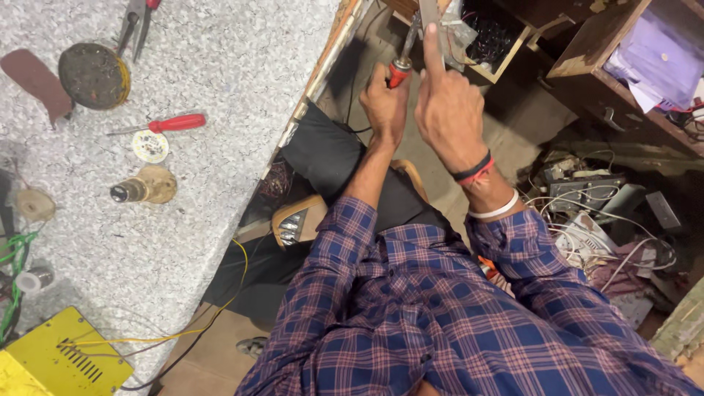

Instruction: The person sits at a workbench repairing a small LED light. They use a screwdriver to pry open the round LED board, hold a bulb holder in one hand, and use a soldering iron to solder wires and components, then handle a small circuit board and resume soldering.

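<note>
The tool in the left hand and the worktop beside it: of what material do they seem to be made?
The tool in the left hand seems to have a glossy red plastic handle and a dull grey metal shaft. The worktop looks like speckled grey-white stone or a laminate imitation; the fine granular pattern leaves this open. The right hand presses a finger on a grey strip, probably metal.

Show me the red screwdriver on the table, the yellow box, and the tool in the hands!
red screwdriver point(174, 122): head view, on its red handle.
yellow box point(59, 356): head view, on its top near the vent slots.
red-handled tool point(399, 71): head view, on the red grip above the left hand point(386, 103).
</note>
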Available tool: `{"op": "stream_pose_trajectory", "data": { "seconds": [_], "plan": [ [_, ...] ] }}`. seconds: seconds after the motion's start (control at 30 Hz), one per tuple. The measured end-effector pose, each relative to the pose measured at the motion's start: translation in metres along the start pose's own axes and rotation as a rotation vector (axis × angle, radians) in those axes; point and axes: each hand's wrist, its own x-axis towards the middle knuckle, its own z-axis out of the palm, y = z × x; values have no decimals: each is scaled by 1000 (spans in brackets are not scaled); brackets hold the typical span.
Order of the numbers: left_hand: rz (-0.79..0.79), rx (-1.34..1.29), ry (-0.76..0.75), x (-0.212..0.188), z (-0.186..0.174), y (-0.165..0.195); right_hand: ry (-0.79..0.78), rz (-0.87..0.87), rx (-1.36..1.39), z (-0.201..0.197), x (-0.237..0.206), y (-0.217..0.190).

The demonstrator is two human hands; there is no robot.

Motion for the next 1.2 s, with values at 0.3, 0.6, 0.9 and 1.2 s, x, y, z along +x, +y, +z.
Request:
{"op": "stream_pose_trajectory", "data": {
  "seconds": [0.3,0.6,0.9,1.2],
  "plan": [
    [-32,69,2,2,-5,2,19,-74,211,-32,11,-3],
    [-130,43,2,-5,2,-5,-25,32,179,4,5,5],
    [-148,103,-22,-5,-2,-3,-56,-50,209,-39,17,-14],
    [-180,166,-30,-12,-6,-8,-33,-73,126,-32,45,-10]
  ]
}}
